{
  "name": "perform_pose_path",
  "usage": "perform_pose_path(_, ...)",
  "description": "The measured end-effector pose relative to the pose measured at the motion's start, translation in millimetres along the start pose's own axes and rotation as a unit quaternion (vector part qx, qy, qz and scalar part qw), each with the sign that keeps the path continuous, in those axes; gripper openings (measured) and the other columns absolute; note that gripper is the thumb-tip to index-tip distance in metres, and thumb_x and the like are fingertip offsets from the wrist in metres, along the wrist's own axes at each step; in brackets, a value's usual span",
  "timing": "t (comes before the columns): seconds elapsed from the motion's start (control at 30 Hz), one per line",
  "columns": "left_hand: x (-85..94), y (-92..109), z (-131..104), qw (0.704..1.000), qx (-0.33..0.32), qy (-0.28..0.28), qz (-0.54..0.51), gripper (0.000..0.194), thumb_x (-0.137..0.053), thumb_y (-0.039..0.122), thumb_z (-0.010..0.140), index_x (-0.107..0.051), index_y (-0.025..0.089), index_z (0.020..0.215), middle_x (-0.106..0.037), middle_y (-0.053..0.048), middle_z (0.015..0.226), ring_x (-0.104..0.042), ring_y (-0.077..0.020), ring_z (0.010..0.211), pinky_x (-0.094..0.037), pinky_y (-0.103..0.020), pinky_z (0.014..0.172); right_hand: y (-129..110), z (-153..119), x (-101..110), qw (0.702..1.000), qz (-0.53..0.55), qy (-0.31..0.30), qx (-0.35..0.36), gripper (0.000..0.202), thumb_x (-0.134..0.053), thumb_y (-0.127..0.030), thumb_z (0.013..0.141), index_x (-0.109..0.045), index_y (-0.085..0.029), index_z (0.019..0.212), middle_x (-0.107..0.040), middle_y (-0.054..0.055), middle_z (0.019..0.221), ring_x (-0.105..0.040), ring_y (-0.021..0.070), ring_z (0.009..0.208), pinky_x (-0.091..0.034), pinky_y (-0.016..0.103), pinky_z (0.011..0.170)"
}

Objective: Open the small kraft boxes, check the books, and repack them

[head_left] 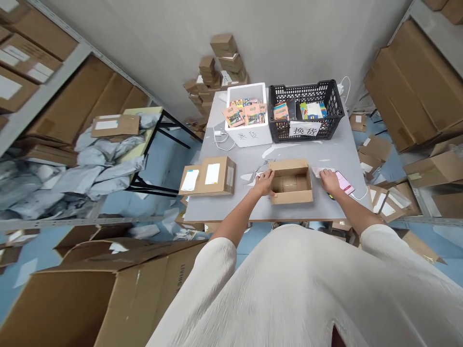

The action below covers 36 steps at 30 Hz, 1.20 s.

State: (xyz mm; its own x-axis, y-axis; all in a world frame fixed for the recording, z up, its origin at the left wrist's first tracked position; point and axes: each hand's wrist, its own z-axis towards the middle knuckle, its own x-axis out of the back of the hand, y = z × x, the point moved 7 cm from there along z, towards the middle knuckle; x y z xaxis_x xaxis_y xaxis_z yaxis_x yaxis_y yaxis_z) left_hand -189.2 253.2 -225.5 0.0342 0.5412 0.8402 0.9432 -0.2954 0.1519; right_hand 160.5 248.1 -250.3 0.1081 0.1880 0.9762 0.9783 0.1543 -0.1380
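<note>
An open cardboard box (292, 198) stands on the grey table, and its inside looks bare. My left hand (264, 182) touches the box's left side with its fingers apart. To the right of the box, my right hand (329, 181) rests on or near a white piece of paper (318, 171); whether its fingers hold the paper is too small to tell. A phone with a lit pink screen (345, 183) lies just right of that hand, with a cable beside it.
On the table (253, 212), a white foam box (253, 137) and a black crate (306, 132) hold booklets at the back. Closed cartons (217, 190) lie left. Large open boxes (144, 284) stand at the lower left. Shelves flank both sides.
</note>
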Motion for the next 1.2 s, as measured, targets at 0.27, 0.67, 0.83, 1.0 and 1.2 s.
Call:
perform_pose_path(0.27, -8.2, -3.6, 2.2, 1.0, 0.001, 0.004, -0.002, 0.148, -0.093, 0.061, 0.072, 0.003, 0.036, 0.181, 0.003, -0.013, 0.19, -0.024, -0.0542, 0.166, -0.031, -0.063, 0.128, 1.5, -34.7, -66.9, 0.988, -0.043, -0.143, 0.032, 0.041, -0.057, -0.009, 0.096, -0.072, -0.015, 0.134, -0.063, 0.024, 0.141, -0.056, 0.0373, 0.129, -0.046, 0.046, 0.104)
perform_pose_path(0.67, -9.3, -14.2, -16.4, 0.992, -0.015, 0.1, -0.075, 0.121, -0.082, 0.063, 0.088, -0.01, 0.035, 0.181, -0.008, -0.014, 0.19, -0.024, -0.0495, 0.169, -0.026, -0.065, 0.132, -13.0, -10.1, -3.3, 0.942, 0.329, 0.041, -0.054, 0.025, -0.057, -0.035, 0.103, -0.075, -0.023, 0.115, -0.078, 0.011, 0.124, -0.072, 0.0276, 0.112, -0.057, 0.039, 0.098)
perform_pose_path(0.83, -3.7, -49.8, -37.4, 0.956, 0.116, 0.201, -0.181, 0.091, -0.061, 0.055, 0.104, -0.022, 0.021, 0.179, -0.018, -0.022, 0.187, -0.029, -0.0464, 0.168, -0.031, -0.065, 0.131, -23.7, -7.8, -7.7, 0.904, 0.416, 0.02, -0.096, 0.03, -0.071, -0.045, 0.095, -0.07, -0.025, 0.116, -0.078, 0.009, 0.125, -0.074, 0.025, 0.108, -0.059, 0.038, 0.097)
perform_pose_path(1.0, -1.5, -47.1, -50.7, 0.914, 0.046, 0.202, -0.349, 0.083, -0.043, 0.042, 0.11, -0.007, 0.02, 0.181, -0.062, -0.017, 0.163, -0.065, -0.0322, 0.141, -0.052, -0.05, 0.118, -27.0, -5.6, -19.4, 0.891, 0.438, -0.011, -0.12, 0.046, -0.079, -0.043, 0.085, -0.064, -0.025, 0.125, -0.077, 0.008, 0.124, -0.076, 0.0238, 0.101, -0.062, 0.037, 0.09)
perform_pose_path(1.2, -15.1, -0.2, -56.5, 0.967, -0.119, 0.09, -0.206, 0.111, -0.072, 0.031, 0.081, -0.021, 0.026, 0.18, -0.043, -0.014, 0.179, -0.037, -0.0407, 0.167, -0.032, -0.061, 0.134, -26.1, -3.0, -30.0, 0.88, 0.453, -0.009, -0.142, 0.051, -0.081, -0.04, 0.08, -0.066, -0.026, 0.127, -0.078, 0.008, 0.118, -0.077, 0.0251, 0.101, -0.065, 0.04, 0.089)
